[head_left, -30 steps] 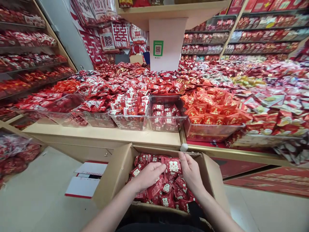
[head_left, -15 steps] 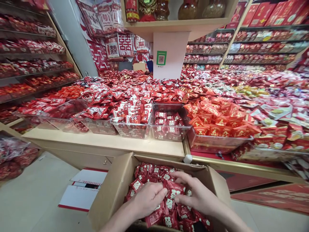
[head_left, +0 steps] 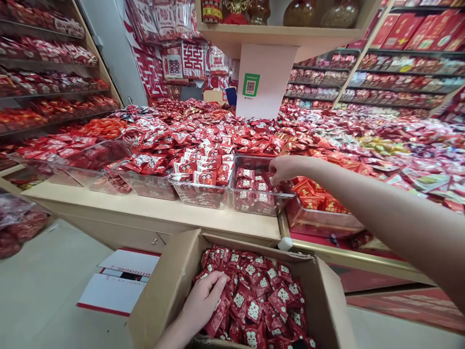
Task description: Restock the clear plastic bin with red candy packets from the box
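A cardboard box [head_left: 163, 281] stands open before me, heaped with dark red candy packets [head_left: 254, 310] printed with pale double characters. Inside it, my left hand [head_left: 205, 295] is closed above the packets on the left side; what its fingers hold, if anything, is hidden. My right hand [head_left: 285, 169] reaches over the counter to the right rim of a clear plastic bin [head_left: 254, 207]. Its fingers curl down into the bin beside similar dark red packets [head_left: 247, 184] stacked in rows. Whatever lies in that grip is hidden behind the fingers.
Left of that bin stands a clear bin of red-and-white packets [head_left: 207, 169]. Orange-red packets [head_left: 312, 194] fill the bin under my right forearm. A wooden counter edge [head_left: 218, 220] runs behind the box. Flattened white cardboard [head_left: 112, 291] lies on the floor at left.
My right hand has left the box and moved up and forward to the clear bin. My left hand has shifted slightly left within the box. The view has turned a little.
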### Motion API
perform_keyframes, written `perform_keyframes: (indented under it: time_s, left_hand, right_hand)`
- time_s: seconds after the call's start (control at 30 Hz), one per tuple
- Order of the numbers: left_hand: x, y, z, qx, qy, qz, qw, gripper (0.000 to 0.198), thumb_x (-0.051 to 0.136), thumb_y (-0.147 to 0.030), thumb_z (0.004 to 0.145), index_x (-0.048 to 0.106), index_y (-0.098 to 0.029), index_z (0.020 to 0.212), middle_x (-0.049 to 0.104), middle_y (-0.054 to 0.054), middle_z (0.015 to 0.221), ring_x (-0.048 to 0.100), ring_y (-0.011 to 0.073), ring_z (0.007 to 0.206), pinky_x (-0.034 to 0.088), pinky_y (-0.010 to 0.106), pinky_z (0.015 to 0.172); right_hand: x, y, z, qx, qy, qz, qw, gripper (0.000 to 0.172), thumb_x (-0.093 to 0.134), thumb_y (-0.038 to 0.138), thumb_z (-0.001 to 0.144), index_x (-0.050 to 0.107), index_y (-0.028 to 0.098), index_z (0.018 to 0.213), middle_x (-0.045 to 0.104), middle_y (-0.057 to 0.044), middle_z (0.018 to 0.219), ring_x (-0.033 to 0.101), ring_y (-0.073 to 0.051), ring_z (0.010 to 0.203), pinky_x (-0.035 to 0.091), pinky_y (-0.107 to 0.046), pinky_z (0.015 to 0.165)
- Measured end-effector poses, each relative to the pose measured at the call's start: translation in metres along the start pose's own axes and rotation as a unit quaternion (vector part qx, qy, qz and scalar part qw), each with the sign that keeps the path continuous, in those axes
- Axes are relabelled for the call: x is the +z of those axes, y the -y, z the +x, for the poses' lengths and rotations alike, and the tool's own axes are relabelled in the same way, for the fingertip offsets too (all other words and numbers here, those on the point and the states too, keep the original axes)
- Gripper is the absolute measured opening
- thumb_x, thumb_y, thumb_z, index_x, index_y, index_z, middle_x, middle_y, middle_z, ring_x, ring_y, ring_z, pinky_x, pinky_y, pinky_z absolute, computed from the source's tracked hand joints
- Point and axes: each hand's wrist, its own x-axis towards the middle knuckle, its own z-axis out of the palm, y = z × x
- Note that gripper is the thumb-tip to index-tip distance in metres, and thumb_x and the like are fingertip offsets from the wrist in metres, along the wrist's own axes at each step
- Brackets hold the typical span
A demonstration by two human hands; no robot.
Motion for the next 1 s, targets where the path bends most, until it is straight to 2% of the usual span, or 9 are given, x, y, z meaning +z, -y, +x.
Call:
perform_keyframes:
  time_s: [0.1, 0.2, 0.33, 0.47, 0.57, 0.67, 0.8, 0.9, 1.0]
  left_hand:
    - [0.001, 0.012, -0.004, -0.011, -0.016, -0.01, 1.0, 0.029, 0.037, -0.039, 0.082, 0.059, -0.019, 0.078, 0.062, 0.0, 0.076, 0.055, 0.0158, 0.078, 0.04, 0.021, 0.073]
    - [0.001, 0.02, -0.007, -0.02, -0.021, -0.015, 0.999, 0.03, 0.037, -0.04, 0.082, 0.059, -0.019, 0.076, 0.062, 0.0, 0.073, 0.055, 0.0159, 0.076, 0.04, 0.022, 0.073]
    - [0.001, 0.025, -0.005, -0.025, -0.017, -0.017, 0.999, 0.033, 0.036, -0.041, 0.081, 0.059, -0.019, 0.076, 0.06, 0.0, 0.069, 0.054, 0.0164, 0.075, 0.04, 0.024, 0.074]
    - [0.003, 0.025, -0.002, -0.028, -0.001, -0.023, 0.999, 0.032, 0.035, -0.04, 0.082, 0.058, -0.019, 0.077, 0.06, 0.0, 0.073, 0.054, 0.0159, 0.075, 0.04, 0.023, 0.074]
    - [0.003, 0.026, -0.002, -0.029, 0.002, -0.027, 0.999, 0.03, 0.036, -0.039, 0.082, 0.059, -0.019, 0.079, 0.062, 0.0, 0.075, 0.054, 0.0157, 0.076, 0.04, 0.023, 0.073]
    - [0.002, 0.026, -0.002, -0.032, -0.002, -0.02, 0.999, 0.03, 0.037, -0.04, 0.081, 0.059, -0.019, 0.079, 0.062, 0.0, 0.074, 0.054, 0.0157, 0.075, 0.04, 0.023, 0.073]
    - [0.002, 0.025, -0.002, -0.039, -0.001, -0.011, 0.999, 0.033, 0.035, -0.042, 0.081, 0.059, -0.019, 0.077, 0.06, 0.0, 0.072, 0.054, 0.0158, 0.074, 0.04, 0.023, 0.074]
    - [0.002, 0.025, -0.002, -0.041, 0.0, -0.011, 0.999, 0.033, 0.036, -0.042, 0.081, 0.059, -0.019, 0.077, 0.061, 0.0, 0.072, 0.054, 0.0157, 0.074, 0.04, 0.022, 0.073]
    - [0.002, 0.026, -0.002, -0.04, -0.005, -0.012, 0.999, 0.032, 0.036, -0.041, 0.081, 0.06, -0.02, 0.077, 0.061, 0.0, 0.072, 0.054, 0.0155, 0.074, 0.04, 0.022, 0.072]
  right_hand:
    - [0.021, -0.003, 0.035, 0.047, 0.09, 0.01, 0.995, 0.035, 0.061, 0.048, 0.06, 0.058, 0.014, 0.054, 0.051, -0.003, 0.05, 0.051, -0.015, 0.052, 0.038, -0.028, 0.052]
    - [0.04, -0.011, 0.053, 0.118, 0.07, 0.069, 0.988, 0.044, 0.054, 0.055, 0.062, 0.055, 0.013, 0.047, 0.047, -0.001, 0.045, 0.05, -0.014, 0.048, 0.039, -0.029, 0.05]
    - [0.056, -0.021, 0.064, 0.106, 0.027, 0.102, 0.989, 0.049, 0.055, 0.059, 0.058, 0.047, 0.015, 0.039, 0.042, 0.002, 0.038, 0.043, -0.011, 0.038, 0.038, -0.028, 0.046]
    - [0.058, -0.014, 0.061, 0.116, 0.099, 0.081, 0.985, 0.046, 0.059, 0.055, 0.056, 0.047, 0.015, 0.038, 0.041, 0.003, 0.036, 0.044, -0.011, 0.038, 0.04, -0.03, 0.048]
    - [0.051, -0.004, 0.057, 0.2, 0.176, 0.077, 0.961, 0.039, 0.064, 0.047, 0.055, 0.051, 0.014, 0.04, 0.044, 0.001, 0.038, 0.049, -0.015, 0.045, 0.042, -0.035, 0.053]
    - [0.044, -0.004, 0.058, 0.267, 0.182, 0.107, 0.94, 0.033, 0.067, 0.041, 0.055, 0.055, 0.012, 0.046, 0.047, -0.001, 0.043, 0.053, -0.018, 0.053, 0.042, -0.037, 0.056]
    - [0.052, -0.015, 0.067, 0.187, 0.186, 0.048, 0.963, 0.03, 0.066, 0.04, 0.055, 0.058, 0.011, 0.052, 0.052, -0.003, 0.05, 0.054, -0.018, 0.059, 0.042, -0.035, 0.056]
    - [0.068, -0.018, 0.076, 0.121, 0.142, 0.003, 0.982, 0.03, 0.064, 0.04, 0.057, 0.058, 0.012, 0.051, 0.054, -0.003, 0.052, 0.053, -0.016, 0.058, 0.042, -0.034, 0.057]
    - [0.083, -0.016, 0.082, 0.124, 0.091, -0.002, 0.988, 0.031, 0.064, 0.039, 0.057, 0.057, 0.012, 0.046, 0.053, -0.002, 0.048, 0.053, -0.015, 0.056, 0.043, -0.034, 0.058]
